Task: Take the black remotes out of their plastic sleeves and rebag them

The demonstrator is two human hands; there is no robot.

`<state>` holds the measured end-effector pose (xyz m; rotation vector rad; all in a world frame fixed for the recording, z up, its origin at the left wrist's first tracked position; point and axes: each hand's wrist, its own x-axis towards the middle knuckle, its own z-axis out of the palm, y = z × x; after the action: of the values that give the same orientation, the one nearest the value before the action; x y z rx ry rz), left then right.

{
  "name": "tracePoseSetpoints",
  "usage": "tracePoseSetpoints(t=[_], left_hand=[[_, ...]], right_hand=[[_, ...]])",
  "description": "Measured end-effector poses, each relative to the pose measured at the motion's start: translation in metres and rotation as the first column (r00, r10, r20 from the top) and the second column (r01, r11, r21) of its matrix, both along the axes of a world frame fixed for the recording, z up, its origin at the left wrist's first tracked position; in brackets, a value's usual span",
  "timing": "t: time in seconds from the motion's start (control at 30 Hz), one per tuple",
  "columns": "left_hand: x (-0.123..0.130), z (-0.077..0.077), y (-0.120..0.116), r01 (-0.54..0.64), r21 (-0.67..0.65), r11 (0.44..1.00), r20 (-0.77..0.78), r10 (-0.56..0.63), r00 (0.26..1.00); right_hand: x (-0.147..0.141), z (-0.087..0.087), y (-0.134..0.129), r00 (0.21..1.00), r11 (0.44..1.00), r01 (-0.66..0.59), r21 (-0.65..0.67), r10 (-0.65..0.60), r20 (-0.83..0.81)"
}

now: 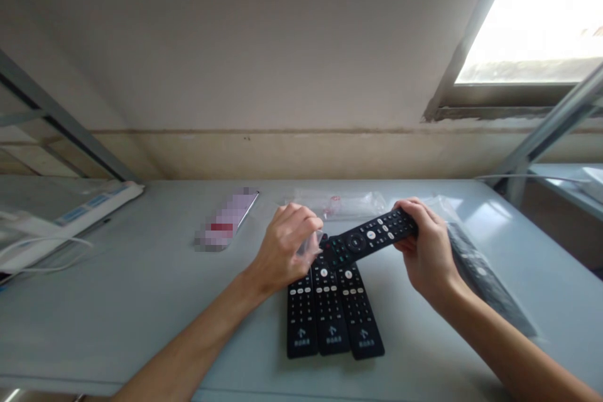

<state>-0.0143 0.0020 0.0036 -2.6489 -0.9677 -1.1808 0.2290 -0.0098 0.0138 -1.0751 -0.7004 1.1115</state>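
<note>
My right hand grips one end of a black remote control, thumb on top, buttons facing up. The remote slants down to the left above the table. At its far end my left hand is closed on a crumpled piece of clear plastic film. Whether those fingers also touch the remote is hidden. Below the hands, three more black remotes lie side by side: a left one, a middle one and a right one. Their upper ends are partly covered by the held remote and my left hand.
On the grey table, a clear plastic bag lies behind my hands. A remote in a plastic bag rests beside my right forearm. A blurred phone-like object lies left. A white power strip with cables stands at the far left.
</note>
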Motion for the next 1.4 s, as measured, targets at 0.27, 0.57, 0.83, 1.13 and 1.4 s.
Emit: tracePoseSetpoints(t=[0.27, 0.57, 0.83, 1.13, 1.4], left_hand=[[0.000, -0.002, 0.002, -0.034, 0.001, 0.999, -0.003, 0.034, 0.999], [0.000, -0.009, 0.005, -0.056, -0.042, 0.998, -0.072, 0.053, 0.996], [0.000, -0.010, 0.006, -0.057, -0.064, 0.996, -0.117, 0.049, 0.992], [0.013, -0.003, 0.004, -0.114, -0.034, 0.993, -0.108, 0.110, 0.988], [0.019, 0.009, 0.000, -0.154, 0.176, 0.972, -0.172, 0.185, 0.968]], right_hand=[[-0.003, 0.002, -0.002, 0.995, 0.999, 0.030, 0.039, -0.034, 0.097], [-0.003, -0.003, 0.000, 0.999, 0.998, -0.032, 0.046, 0.032, 0.003], [-0.004, -0.004, -0.005, 0.981, 0.993, 0.066, 0.098, -0.083, 0.178], [-0.007, 0.001, -0.014, 0.918, 0.949, 0.157, 0.272, -0.242, 0.313], [-0.034, -0.011, -0.046, 0.853, 0.945, -0.048, 0.323, -0.129, 0.505]])
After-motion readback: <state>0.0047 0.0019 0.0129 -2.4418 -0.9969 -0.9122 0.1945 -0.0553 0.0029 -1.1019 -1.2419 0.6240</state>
